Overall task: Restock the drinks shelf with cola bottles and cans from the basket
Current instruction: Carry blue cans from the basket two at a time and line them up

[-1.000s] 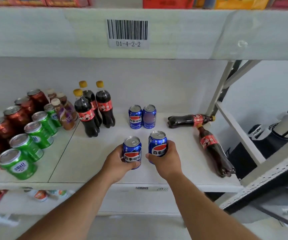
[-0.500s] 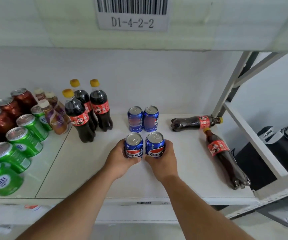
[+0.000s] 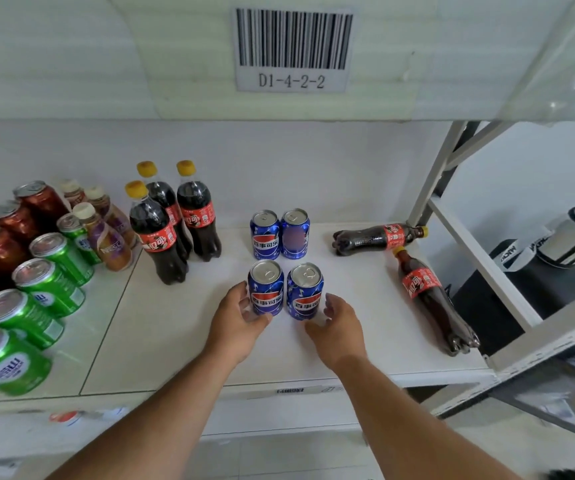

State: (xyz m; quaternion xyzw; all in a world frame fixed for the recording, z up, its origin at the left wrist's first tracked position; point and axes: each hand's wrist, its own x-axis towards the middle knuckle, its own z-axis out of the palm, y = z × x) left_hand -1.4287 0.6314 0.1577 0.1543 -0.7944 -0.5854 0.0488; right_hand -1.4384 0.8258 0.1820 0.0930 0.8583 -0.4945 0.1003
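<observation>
Two blue cola cans stand side by side on the white shelf (image 3: 365,306), the left can (image 3: 266,289) and the right can (image 3: 305,292), just in front of two more blue cans (image 3: 279,233). My left hand (image 3: 239,323) still cups the left can, thumb across its base. My right hand (image 3: 339,329) is off the right can, fingers spread a little to its right. Three upright cola bottles (image 3: 175,223) stand to the left. Two cola bottles lie on their sides at the right, one (image 3: 379,237) at the back and one (image 3: 428,299) pointing forward. No basket is in view.
Green cans (image 3: 47,282), red cans (image 3: 5,237) and small coffee bottles (image 3: 106,233) fill the shelf's left section. The upper shelf edge carries a barcode label (image 3: 293,50). A grey upright and brace (image 3: 431,188) bound the right end, with dark bags (image 3: 535,265) beyond.
Both cans were pushed back and set down close behind the rear pair. My right hand has let go of its can and pulled away slightly; the view moved closer.
</observation>
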